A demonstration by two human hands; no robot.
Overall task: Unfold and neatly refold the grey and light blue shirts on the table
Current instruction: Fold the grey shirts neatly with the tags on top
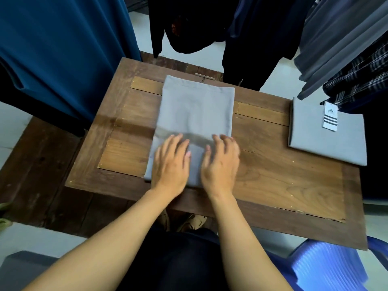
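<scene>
- Your left hand (171, 162) and right hand (220, 162) lie flat, fingers open, on the half-folded shirt (197, 110) at frame centre on the tabletop (273, 175).
- Uneven pressing could skew its fold.

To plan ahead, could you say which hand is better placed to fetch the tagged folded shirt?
Probably the right hand: it lies nearer the tagged shirt; the left hand would cross over.

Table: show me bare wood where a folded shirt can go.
Widest bare wood: between centre shirt and tagged shirt, down to the near right corner of the table. Narrower strip left of the centre shirt. Crowded: its near end, under left hand and right hand.
</scene>
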